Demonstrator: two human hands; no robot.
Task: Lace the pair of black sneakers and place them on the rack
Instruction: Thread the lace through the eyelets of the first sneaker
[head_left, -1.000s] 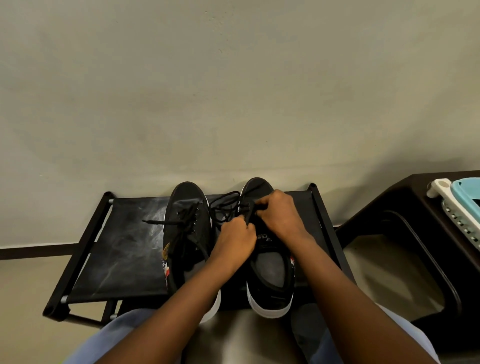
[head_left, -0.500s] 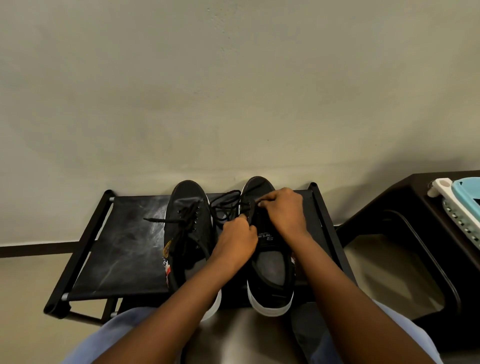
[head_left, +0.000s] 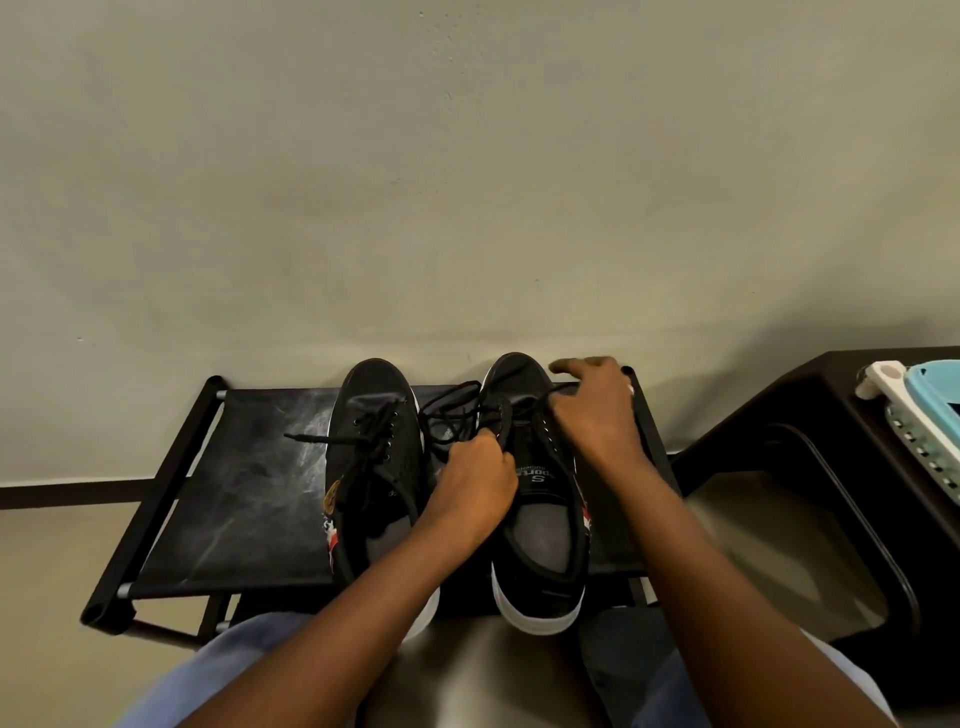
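The left hand (head_left: 475, 480) pinches the lace (head_left: 457, 415) beside the right sneaker (head_left: 537, 499), which points toward the wall, while the right hand (head_left: 597, 410) spreads open over its toe-end eyelets, nearer them.

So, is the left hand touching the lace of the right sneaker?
Touching. In the head view the left hand is closed on the black lace beside the right sneaker's tongue.

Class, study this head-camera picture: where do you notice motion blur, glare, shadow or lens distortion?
Head view: the right hand looks slightly motion-blurred at its fingertips; pale sheen streaks the black fabric shoe rack; wide-angle distortion bows the rack's frame; soft shadow falls on the beige wall behind the black lace-up sneakers.
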